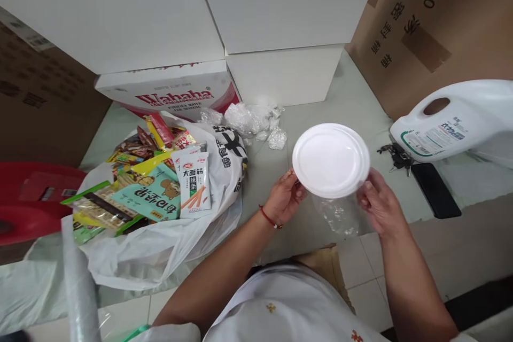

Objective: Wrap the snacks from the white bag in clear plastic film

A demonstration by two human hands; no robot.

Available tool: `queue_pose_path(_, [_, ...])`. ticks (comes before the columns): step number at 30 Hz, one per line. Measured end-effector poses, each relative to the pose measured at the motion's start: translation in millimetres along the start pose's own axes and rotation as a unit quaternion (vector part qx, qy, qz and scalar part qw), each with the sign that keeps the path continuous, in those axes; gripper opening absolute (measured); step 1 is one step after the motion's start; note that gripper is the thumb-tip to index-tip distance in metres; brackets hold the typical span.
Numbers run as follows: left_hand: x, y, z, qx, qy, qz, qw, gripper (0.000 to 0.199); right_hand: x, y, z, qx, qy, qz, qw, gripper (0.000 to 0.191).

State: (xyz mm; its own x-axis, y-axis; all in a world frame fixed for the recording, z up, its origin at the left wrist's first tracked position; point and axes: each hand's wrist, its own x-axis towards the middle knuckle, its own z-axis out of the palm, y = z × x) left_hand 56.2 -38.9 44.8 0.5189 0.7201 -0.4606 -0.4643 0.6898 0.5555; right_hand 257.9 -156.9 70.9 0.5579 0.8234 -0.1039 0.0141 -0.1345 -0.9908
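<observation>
A round white plate (331, 160) is held up between my two hands, over the near edge of the table. My left hand (285, 195) is closed on its lower left rim, thumb and fingers pinching the edge. On the opposite side my right hand (379, 200) grips the lower right rim. Clear plastic film (340, 217) hangs just beneath the plate, between the hands; whether it is attached to the plate I cannot tell. Some of my fingers are hidden behind the rim.
To the left, a white plastic bag (132, 259) spills snack packets (194, 181). Crumpled clear film (252, 120) lies by a Wahaha box (172, 91). At right are a white jug (452, 117), keys (396, 156) and a black phone (436, 191). Large cartons (449, 21) flank the table.
</observation>
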Motion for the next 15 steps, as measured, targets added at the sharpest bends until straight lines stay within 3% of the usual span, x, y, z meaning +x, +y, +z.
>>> queue_pose_path(2, [3.4,-8.3,-0.4,0.086,0.021,0.028,0.996,0.042,21.7,8.4,10.1,0.114,-0.036,0.064,0.991,0.045])
queue_pose_path(4, [3.6,-15.4,-5.0,0.229,0.094,0.128,0.960,0.039,35.4,12.5,23.4,0.184,-0.028,0.082,0.979,0.039])
queue_pose_path(5, [2.4,-18.7,-8.2,0.314,0.140,0.201,0.917,0.037,39.6,12.9,29.3,0.204,-0.012,0.071,0.976,0.038])
queue_pose_path(7, [-1.6,-27.1,-12.2,0.471,0.170,0.358,0.788,0.025,44.9,10.2,37.0,0.237,0.026,0.036,0.971,0.037])
queue_pose_path(8, [-3.1,-33.0,-11.3,0.532,0.126,0.432,0.717,0.018,46.8,6.8,38.4,0.251,0.044,0.013,0.967,0.037])
queue_pose_path(10, [-1.5,-49.6,0.0,0.614,-0.069,0.534,0.576,0.016,49.9,-4.9,36.0,0.265,0.081,-0.043,0.960,0.036])
queue_pose_path(12, [10.0,-71.6,24.3,0.652,-0.253,0.549,0.457,0.024,52.9,-23.7,27.1,0.252,0.121,-0.122,0.952,0.034])
queue_pose_path(13, [19.9,-83.7,40.2,0.663,-0.292,0.544,0.423,0.028,54.3,-35.1,20.5,0.234,0.147,-0.170,0.946,0.032])
queue_pose_path(15, [45.4,-107.6,74.1,0.696,-0.323,0.513,0.386,0.038,56.0,-59.4,3.9,0.179,0.211,-0.268,0.923,0.026])
